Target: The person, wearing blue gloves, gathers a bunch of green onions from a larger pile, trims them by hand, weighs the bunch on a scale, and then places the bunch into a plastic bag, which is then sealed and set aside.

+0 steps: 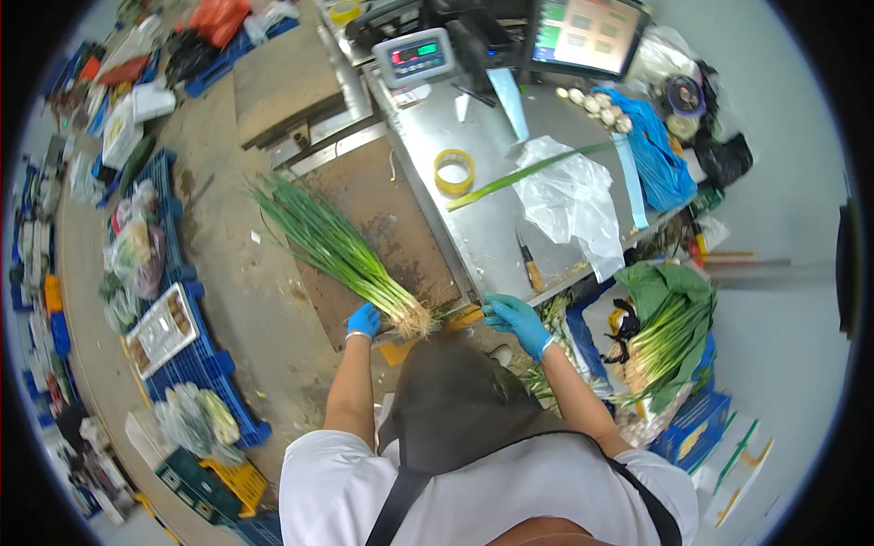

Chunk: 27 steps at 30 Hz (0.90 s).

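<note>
A large bunch of spring onions [350, 259] lies slantwise over a brown, soil-stained platform [401, 205], its green tops at the far left and its pale roots toward me. My left hand [364, 320], in a blue glove, is closed against the stalks just above the roots; most of its fingers are hidden by the bunch. Right of the roots, by the metal table's [492, 241] near corner, my right hand [515, 320] has its gloved fingers stretched leftward, apart from the bunch. On the table are a knife [530, 266], a single green leaf stalk [523, 175] and a yellow tape roll [453, 173].
A weighing display [414, 56] and a monitor [587, 35] stand at the table's back. A clear plastic bag [574, 200], garlic bulbs [596, 107] and a blue bag [651, 155] lie rightward. More spring onions [669, 341] fill a container at right. Blue pallets [205, 350] bear vegetables at left.
</note>
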### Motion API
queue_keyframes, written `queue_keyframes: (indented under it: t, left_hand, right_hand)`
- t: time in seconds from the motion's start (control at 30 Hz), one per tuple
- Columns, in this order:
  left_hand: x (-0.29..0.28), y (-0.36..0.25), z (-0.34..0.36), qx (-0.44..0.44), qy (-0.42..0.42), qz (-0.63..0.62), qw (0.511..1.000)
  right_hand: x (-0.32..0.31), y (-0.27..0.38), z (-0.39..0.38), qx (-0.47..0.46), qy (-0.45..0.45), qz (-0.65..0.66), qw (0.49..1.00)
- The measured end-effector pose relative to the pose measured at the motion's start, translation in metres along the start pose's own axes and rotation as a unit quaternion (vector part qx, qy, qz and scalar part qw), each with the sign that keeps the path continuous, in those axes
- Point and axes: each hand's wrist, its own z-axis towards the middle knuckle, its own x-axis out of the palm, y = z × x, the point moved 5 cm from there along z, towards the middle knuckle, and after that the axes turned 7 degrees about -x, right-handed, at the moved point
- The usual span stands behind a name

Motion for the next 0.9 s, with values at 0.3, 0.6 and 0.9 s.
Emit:
queue_keyframes:
  t: [0.3, 0.6, 0.9]
  left_hand:
    - [0.03, -0.007, -0.048, -0.022, 0.067, 0.059, 0.996]
    - [0.168, 0.077, -0.083, -0.05, 0.189, 0.356, 0.914]
    - [0.271, 0.193, -0.148, 0.392, 0.417, 0.711, 0.408]
  right_hand:
    - [-0.018, -0.071, -0.033, 0.024, 0.01, 0.048, 0.999]
    - [-0.249, -0.245, -0.144, 0.05, -0.325, -0.16, 0.931]
    - [-0.457, -0.292, -0.269, 0.067, -0.715, 0.046, 0.695]
